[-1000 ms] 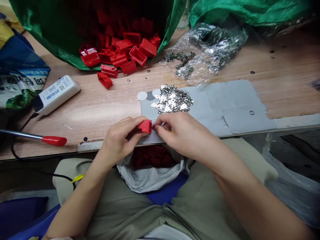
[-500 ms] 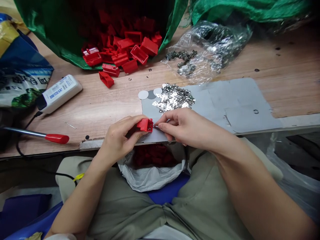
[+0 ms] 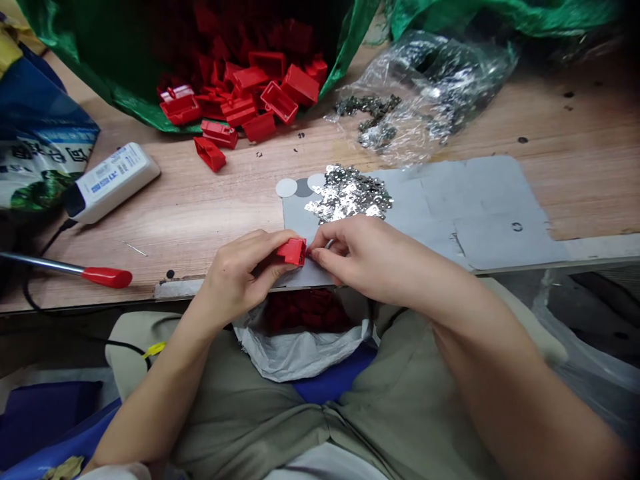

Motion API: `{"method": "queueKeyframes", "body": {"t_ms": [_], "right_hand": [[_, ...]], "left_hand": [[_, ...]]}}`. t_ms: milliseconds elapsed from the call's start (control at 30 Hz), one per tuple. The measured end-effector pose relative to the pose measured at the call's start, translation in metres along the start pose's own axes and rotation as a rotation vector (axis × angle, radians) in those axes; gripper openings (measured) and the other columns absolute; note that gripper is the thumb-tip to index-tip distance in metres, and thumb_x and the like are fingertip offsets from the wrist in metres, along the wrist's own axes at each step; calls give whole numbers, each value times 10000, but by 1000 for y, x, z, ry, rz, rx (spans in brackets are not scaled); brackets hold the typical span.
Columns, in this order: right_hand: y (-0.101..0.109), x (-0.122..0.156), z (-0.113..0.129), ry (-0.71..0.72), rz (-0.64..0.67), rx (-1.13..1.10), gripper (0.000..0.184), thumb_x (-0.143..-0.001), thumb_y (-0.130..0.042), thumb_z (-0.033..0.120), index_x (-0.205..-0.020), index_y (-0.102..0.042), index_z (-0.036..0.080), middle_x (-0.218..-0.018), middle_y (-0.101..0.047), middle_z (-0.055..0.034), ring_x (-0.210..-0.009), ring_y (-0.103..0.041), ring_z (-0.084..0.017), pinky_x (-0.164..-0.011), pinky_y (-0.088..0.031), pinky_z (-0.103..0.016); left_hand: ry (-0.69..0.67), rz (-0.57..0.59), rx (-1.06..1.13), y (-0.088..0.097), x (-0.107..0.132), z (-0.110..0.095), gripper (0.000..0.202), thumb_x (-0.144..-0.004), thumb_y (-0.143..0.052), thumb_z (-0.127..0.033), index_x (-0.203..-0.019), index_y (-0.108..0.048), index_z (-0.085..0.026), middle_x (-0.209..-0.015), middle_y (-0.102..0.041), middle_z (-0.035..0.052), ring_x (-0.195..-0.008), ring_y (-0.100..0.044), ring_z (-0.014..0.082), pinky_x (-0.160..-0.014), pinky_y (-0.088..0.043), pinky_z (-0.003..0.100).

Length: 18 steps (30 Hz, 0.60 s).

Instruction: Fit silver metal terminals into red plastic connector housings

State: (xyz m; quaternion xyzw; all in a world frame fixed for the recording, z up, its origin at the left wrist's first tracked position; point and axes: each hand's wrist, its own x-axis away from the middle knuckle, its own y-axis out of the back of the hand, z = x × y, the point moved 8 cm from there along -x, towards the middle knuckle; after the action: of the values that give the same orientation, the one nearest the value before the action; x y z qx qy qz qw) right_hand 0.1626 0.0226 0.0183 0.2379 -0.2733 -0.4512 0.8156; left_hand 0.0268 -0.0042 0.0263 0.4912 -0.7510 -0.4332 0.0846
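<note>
1. Has, just under the near edge of the counter, an open white sack with red parts in shadow inside.
2. Holds a red housing in the left hand, above the counter's near edge, with thumb and fingers narrowed around its left part.
3. Has the right hand just to the right, with thumb and index tips close by the open end. Cannot tell about the closing of these fingers, nor about any small piece between them.
4. Seems to be at a step of close work on that opening. Calls next, as a judgement, for a steady left grip, a straight approach from the right and a light touch at the rim.
5. Looks bright red, smooth like moulded plastic, boxy and hollow, facing right; partly covered by the left fingers.
6. Shows, just beyond the right hand, heaped metal pieces on a grey sheet.
7. Shows farther off, toward the right, a clear plastic bag; at far left, a green sack with loose red housings.
</note>
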Motion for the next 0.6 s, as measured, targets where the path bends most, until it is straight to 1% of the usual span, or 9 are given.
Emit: {"method": "queueKeyframes", "body": {"t_ms": [67,133,267,333,400,467,533,600], "right_hand": [[-1,-1,-1,-10,16,-16,160,-846,-600,125,-712,-671,176,-596,-594,16,-535,-504,-120,-513,-313,-238],[-3,0,-4,-35,48,-81,155,-863,-595,138,-731,-670,171,-580,-595,18,-513,-515,-117,-495,-323,-230],[-10,4,-18,-108,175,-340,151,-926,-578,211,-833,-684,157,-559,-597,25,-413,-488,-92,-418,-331,-210],[-9,6,-24,-130,203,-480,130,-930,-593,232,-890,-684,148,-564,-585,28,-379,-445,-74,-384,-318,-199],[-2,7,-27,-131,151,-623,122,-924,-619,255,-933,-671,145,-561,-549,41,-369,-394,-58,-362,-288,-186],[9,7,-24,-79,36,-734,152,-925,-635,291,-982,-656,152,-553,-502,61,-376,-352,-49,-356,-260,-173],[18,8,-15,22,-74,-765,203,-933,-637,332,-1039,-650,160,-550,-479,69,-393,-347,-52,-361,-261,-167],[21,10,-3,121,-145,-718,244,-939,-641,349,-1101,-653,168,-562,-497,64,-415,-380,-61,-374,-289,-168]], "left_hand": [[-1,-2,0,0,0,-1,250,-925,-613,-181,-1170,-651,-152,-1031,-732,78,-911,-683,166,-816,-520,262],[9,-9,13,0,0,-1,250,-922,-619,-182,-1169,-645,-150,-1035,-730,79,-921,-681,166,-823,-521,260],[62,-21,61,-1,4,5,260,-910,-635,-182,-1170,-626,-175,-1064,-717,72,-959,-675,174,-864,-530,280],[117,-40,142,-1,6,11,254,-898,-653,-198,-1150,-619,-194,-1083,-702,70,-972,-675,182,-859,-542,294],[207,-113,334,2,9,19,292,-889,-671,-234,-1166,-581,-222,-1085,-684,62,-922,-681,174,-791,-560,287],[309,-228,612,6,11,27,386,-891,-673,-281,-1238,-503,-270,-1058,-671,43,-822,-674,146,-681,-554,255],[404,-317,914,6,11,32,460,-889,-671,-310,-1283,-434,-317,-996,-661,16,-756,-651,128,-587,-515,218],[513,-338,1194,0,10,33,426,-880,-673,-323,-1240,-445,-319,-955,-650,7,-754,-638,126,-548,-477,194]]}}
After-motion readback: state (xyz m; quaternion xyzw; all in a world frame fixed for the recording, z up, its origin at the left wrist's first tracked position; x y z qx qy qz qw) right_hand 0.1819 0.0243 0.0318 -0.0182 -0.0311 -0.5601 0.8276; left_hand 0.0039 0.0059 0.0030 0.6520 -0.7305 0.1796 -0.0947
